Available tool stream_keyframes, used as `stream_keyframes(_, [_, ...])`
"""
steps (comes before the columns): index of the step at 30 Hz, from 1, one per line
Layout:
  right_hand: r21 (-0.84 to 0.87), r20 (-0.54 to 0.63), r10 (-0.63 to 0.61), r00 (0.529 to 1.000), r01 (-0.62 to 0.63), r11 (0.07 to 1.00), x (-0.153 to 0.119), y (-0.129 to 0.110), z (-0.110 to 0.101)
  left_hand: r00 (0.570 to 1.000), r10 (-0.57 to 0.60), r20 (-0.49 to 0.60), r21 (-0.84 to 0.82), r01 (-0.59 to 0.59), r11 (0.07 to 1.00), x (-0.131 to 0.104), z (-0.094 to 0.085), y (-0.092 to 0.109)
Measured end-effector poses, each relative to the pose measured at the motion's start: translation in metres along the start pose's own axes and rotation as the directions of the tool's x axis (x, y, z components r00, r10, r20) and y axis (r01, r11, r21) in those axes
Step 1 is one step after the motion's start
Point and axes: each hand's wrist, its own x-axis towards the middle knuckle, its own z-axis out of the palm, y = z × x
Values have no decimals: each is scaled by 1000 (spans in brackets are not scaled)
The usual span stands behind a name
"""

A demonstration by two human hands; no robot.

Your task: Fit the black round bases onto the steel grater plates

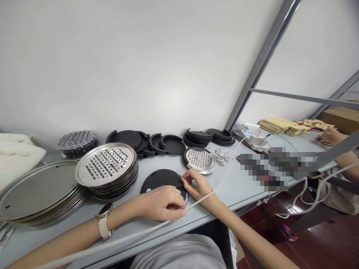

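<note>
A black round disc (159, 177) lies flat on the table in front of me, with a small pale spot on its left part and a bluish strip at its right edge. Across its near side rests my left hand (165, 203), fingers curled and thumb along the near rim, gripping the disc. My right hand (198, 185) pinches the disc's right edge between thumb and forefinger; the fingertips partly hide that edge. Just beyond sits a perforated metal grater disc (200, 160) in a black holder. A stack of slotted metal grater discs (106, 164) stands to the left.
Large metal plates (42, 190) are stacked far left. Black notched holders (172, 144) line the wall. Small metal clips (220, 157) lie right of the grater. A white cable (224, 175) crosses my forearms. Rightward are a metal post (260, 59) and another person's hand (331, 135).
</note>
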Motion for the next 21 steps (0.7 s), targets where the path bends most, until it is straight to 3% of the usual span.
stream_keyframes(21, [4,97,-49,994,49,999,-3,-9,-4,1000,2,-8,-8,-2,1000,1,0,0])
